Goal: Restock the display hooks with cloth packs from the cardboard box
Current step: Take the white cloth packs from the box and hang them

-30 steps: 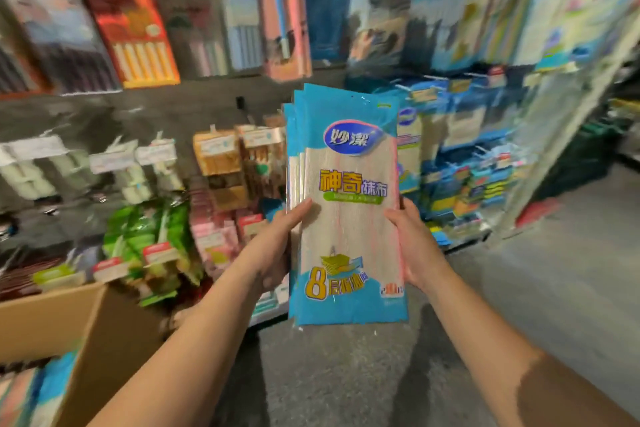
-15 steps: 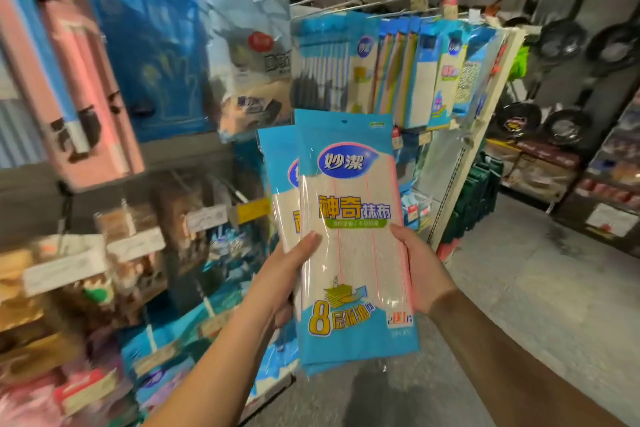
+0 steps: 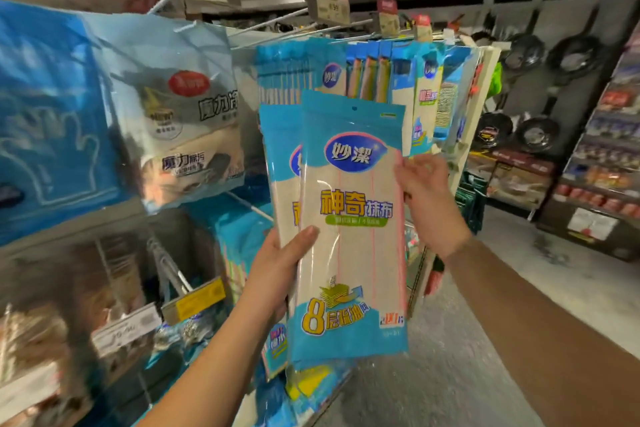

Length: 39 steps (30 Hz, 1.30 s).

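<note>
The left hand (image 3: 277,274) grips a small stack of cloth packs (image 3: 349,229) from the 7 o'clock side, thumb curled over the front pack and fingers hidden behind. The right hand (image 3: 427,204) pinches the front pack's right edge at about 3 o'clock, fingers curled round it. The packs stand upright at the centre of view, a second pack offset behind at 9 o'clock. Display hooks (image 3: 277,22) jut out at 12 o'clock, carrying hanging cloth packs (image 3: 311,76) just behind the held ones. A silver pouch (image 3: 180,114) hangs at 9 o'clock. Pans (image 3: 536,135) hang on the wall at 2 o'clock.
</note>
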Motion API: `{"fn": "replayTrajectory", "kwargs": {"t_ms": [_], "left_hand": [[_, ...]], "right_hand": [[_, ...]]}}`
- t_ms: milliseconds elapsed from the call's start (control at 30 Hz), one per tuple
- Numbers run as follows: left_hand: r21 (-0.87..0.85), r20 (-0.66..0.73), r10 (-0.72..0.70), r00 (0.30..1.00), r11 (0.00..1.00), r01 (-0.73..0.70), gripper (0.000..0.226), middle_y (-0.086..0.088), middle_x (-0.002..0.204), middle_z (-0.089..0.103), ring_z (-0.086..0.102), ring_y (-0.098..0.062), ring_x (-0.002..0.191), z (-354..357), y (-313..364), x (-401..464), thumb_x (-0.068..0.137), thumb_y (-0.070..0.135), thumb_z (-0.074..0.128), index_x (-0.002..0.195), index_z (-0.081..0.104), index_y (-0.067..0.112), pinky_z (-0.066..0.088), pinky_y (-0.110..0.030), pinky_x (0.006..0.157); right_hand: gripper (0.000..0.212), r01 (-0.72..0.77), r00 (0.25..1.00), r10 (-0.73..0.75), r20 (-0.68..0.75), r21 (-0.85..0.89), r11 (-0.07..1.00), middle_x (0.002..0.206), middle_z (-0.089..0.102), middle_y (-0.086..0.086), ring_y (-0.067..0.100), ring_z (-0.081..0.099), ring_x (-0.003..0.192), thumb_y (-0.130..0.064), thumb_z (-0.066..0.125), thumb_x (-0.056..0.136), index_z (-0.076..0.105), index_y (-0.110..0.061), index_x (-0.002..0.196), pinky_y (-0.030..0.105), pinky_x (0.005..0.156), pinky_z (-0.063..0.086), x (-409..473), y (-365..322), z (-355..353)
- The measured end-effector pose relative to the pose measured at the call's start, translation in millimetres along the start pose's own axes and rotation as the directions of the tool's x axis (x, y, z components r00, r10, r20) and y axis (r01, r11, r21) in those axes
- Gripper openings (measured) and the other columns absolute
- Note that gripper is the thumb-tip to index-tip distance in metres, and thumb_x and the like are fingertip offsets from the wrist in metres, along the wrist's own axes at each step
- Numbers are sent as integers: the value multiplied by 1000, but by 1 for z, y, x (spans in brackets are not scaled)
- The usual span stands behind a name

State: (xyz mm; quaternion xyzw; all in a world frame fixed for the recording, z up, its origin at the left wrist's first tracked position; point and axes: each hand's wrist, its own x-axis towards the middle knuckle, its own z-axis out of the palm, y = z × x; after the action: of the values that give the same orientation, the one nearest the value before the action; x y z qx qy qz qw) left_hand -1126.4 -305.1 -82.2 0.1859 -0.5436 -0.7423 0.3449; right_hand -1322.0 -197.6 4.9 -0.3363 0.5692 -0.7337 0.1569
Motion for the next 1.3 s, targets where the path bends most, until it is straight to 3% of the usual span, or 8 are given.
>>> {"fn": "replayTrajectory", "kwargs": {"t_ms": [233,433,600,800,933,1100,1200,1300], "left_hand": [[35,-62,12,998,999,-10,46,-11,117,74,70,-35,108,15,7,48,83,35,75,124,62,19,50,-61,99],[71,-140,97,985,994,-88,58,-10,119,73,70,-35,108,34,2,104,77,40,77,128,60,20,50,-60,99],[122,-184,135,974,986,-114,57,-8,116,74,73,-32,103,67,7,158,81,38,79,129,57,17,54,-57,95],[216,-285,166,944,971,-105,54,-5,110,76,74,-29,99,101,6,222,82,49,74,125,60,19,55,-56,94],[238,-340,159,927,968,-79,75,-5,107,77,75,-30,97,115,2,240,68,69,70,124,59,20,56,-55,92],[213,-383,130,915,976,-49,39,-6,102,78,76,-29,92,123,-3,246,95,47,60,121,59,19,59,-48,83],[235,-397,153,905,970,-60,55,-6,103,78,75,-28,93,131,0,245,82,56,63,122,58,18,59,-47,84],[259,-414,175,893,963,-69,45,-5,103,78,75,-29,93,137,3,244,89,52,61,121,59,20,59,-52,87]], "right_hand": [[18,95,989,-88,119,-59,994,112,63,0,28,69,93,-21,68,91,61,-36,97,59,85,53,103,-14,1],[29,79,968,-100,229,98,992,105,68,-2,19,72,86,-4,60,94,65,-28,109,36,72,58,179,2,2],[33,42,955,-99,280,204,978,97,73,-4,21,73,84,1,57,93,63,-25,114,36,69,59,248,4,-8],[35,95,947,-159,279,229,969,122,59,-5,24,67,110,-15,70,89,61,-30,119,51,93,55,322,2,-22],[41,170,926,-211,314,153,973,122,51,-12,15,62,113,-25,73,87,60,-33,126,44,93,56,354,1,-25],[51,160,915,-216,340,186,970,124,55,-11,20,61,117,-33,77,78,60,-35,126,43,93,56,378,-5,-26],[55,148,906,-225,359,229,962,135,53,1,21,65,112,-27,77,82,57,-28,133,42,87,59,387,-8,-22],[48,113,896,-228,381,301,947,132,53,3,21,67,109,-17,73,88,57,-22,133,41,85,60,394,-9,-19]]}}
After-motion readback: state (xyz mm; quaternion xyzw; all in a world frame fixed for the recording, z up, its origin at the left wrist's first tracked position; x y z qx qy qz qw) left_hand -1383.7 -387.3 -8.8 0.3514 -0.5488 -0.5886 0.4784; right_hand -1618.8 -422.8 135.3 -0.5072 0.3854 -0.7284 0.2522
